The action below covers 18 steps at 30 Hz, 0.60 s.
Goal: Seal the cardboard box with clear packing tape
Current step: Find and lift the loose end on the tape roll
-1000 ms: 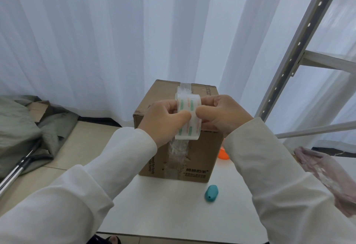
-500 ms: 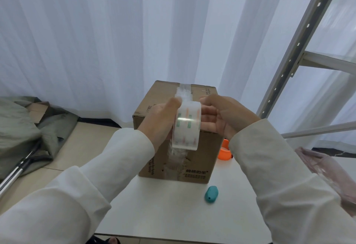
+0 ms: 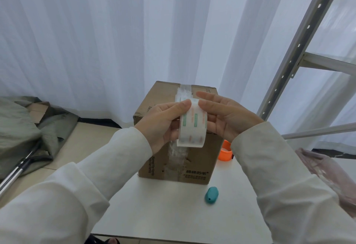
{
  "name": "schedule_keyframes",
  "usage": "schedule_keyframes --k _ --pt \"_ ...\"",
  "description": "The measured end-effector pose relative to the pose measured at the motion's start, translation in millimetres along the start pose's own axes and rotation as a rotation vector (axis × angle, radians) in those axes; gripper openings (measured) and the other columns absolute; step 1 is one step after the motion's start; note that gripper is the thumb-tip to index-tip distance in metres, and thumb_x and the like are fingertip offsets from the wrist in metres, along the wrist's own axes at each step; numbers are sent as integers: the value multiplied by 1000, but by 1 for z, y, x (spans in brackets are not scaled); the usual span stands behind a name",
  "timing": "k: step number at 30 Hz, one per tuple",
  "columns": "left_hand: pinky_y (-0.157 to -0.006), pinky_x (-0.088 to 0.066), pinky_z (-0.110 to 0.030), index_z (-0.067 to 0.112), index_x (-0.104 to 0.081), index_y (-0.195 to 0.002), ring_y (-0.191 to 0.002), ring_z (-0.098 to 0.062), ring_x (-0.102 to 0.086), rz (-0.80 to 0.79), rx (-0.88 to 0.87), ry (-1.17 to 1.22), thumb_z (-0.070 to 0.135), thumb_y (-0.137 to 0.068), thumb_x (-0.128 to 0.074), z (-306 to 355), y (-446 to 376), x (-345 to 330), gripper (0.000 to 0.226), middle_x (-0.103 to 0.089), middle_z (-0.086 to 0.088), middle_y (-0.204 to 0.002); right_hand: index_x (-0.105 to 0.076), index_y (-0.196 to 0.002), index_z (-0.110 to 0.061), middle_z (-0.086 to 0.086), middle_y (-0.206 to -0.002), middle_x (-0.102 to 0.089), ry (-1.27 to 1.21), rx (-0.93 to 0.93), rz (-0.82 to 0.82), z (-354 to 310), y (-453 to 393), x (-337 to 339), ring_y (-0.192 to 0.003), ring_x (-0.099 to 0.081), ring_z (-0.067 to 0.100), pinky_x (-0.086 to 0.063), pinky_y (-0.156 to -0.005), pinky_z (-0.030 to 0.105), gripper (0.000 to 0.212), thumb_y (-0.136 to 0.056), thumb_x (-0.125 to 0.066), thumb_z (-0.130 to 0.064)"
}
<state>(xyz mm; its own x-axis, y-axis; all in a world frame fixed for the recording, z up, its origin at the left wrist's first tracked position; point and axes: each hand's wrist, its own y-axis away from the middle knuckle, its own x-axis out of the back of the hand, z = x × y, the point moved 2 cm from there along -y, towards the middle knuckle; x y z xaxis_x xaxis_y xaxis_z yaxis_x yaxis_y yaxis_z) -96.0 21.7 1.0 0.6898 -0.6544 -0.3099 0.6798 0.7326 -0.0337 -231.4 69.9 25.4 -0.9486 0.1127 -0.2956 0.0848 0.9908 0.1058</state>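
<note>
Frame centre: left hand [image 3: 161,123] grips tape roll [image 3: 193,128] before cardboard box [image 3: 194,163]; right hand [image 3: 229,117], fingers straight, touches roll.

On the white surface [image 3: 173,216] I see a small teal oval object [image 3: 211,195] and, farther back, an orange ring [image 3: 225,152]. White curtains [image 3: 115,41] hang behind. A metal rack [image 3: 300,51] stands at right, and grey-green cloth [image 3: 21,128] lies on the floor at left.

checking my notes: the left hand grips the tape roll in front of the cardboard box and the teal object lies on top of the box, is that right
Not quite. The teal object lies on the white table in front of the cardboard box, not on top of it, as the head view shows. The left hand does grip the tape roll in front of the box.
</note>
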Motion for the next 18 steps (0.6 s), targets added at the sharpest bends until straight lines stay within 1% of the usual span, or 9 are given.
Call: schedule_keyframes --k 3,7,9,12,14,15,17,18 --pt "-57 -60 -28 5 -66 -93 -66 -15 -71 -49 -32 75 33 -69 -56 1 0 0 38 -74 -4 -75 -54 -118 -7 13 -96 -69 -70 3 -24 0 -1 0 -82 -70 22 -60 -71 33 58 -61 -66 -13" --pt "-59 -60 -31 7 -66 -92 -70 -17 -71 -59 -58 122 35 -68 -55 0 -2 1 38 -74 -6 -79 -58 -108 -8 11 -91 -71 -120 28 -32 1 -3 0 -78 -70 20 -60 -69 31 49 -60 -66 -14" --pt "-58 -60 -31 8 -66 -91 -69 -17 -71 -66 -67 124 35 -68 -54 0 -2 1 38 -74 -6 -78 -59 -107 -8 11 -88 -72 -137 38 -32 3 -4 -1 -76 -71 20 -60 -71 32 47 -61 -66 -15" --pt "-54 -60 -31 10 -70 -86 -69 -19 -72 -61 -85 143 40 -60 -61 -2 -2 1 40 -75 -7 -78 -62 -100 -8 11 -84 -74 -115 49 -43 5 -4 -1 -75 -72 20 -58 -75 36 39 -63 -66 -20" --pt "-55 -59 -32 13 -74 -81 -73 -21 -72 -55 -99 144 48 -49 -69 -4 -4 3 48 -75 -8 -82 -64 -94 -9 11 -82 -74 -100 52 -42 5 -3 -2 -75 -72 20 -58 -76 37 33 -64 -66 -22" --pt "-56 -59 -32 14 -75 -83 -76 -22 -72 -56 -102 143 52 -43 -73 -4 -5 3 56 -75 -9 -85 -64 -93 -9 11 -82 -74 -101 51 -36 5 -3 -3 -76 -72 21 -59 -76 37 32 -63 -67 -22" --pt "-58 -59 -33 11 -71 -97 -80 -22 -72 -45 -84 130 63 -37 -73 -4 -6 3 80 -74 -10 -90 -63 -96 -10 11 -87 -73 -71 49 -11 5 -4 -3 -79 -71 22 -60 -74 36 33 -65 -68 -21" --pt "-57 -58 -33 9 -67 -102 -79 -21 -72 -28 -68 116 65 -40 -68 -5 -5 2 84 -74 -9 -91 -62 -99 -12 11 -91 -71 -23 54 11 5 -5 -2 -80 -70 21 -60 -72 35 32 -69 -69 -19"
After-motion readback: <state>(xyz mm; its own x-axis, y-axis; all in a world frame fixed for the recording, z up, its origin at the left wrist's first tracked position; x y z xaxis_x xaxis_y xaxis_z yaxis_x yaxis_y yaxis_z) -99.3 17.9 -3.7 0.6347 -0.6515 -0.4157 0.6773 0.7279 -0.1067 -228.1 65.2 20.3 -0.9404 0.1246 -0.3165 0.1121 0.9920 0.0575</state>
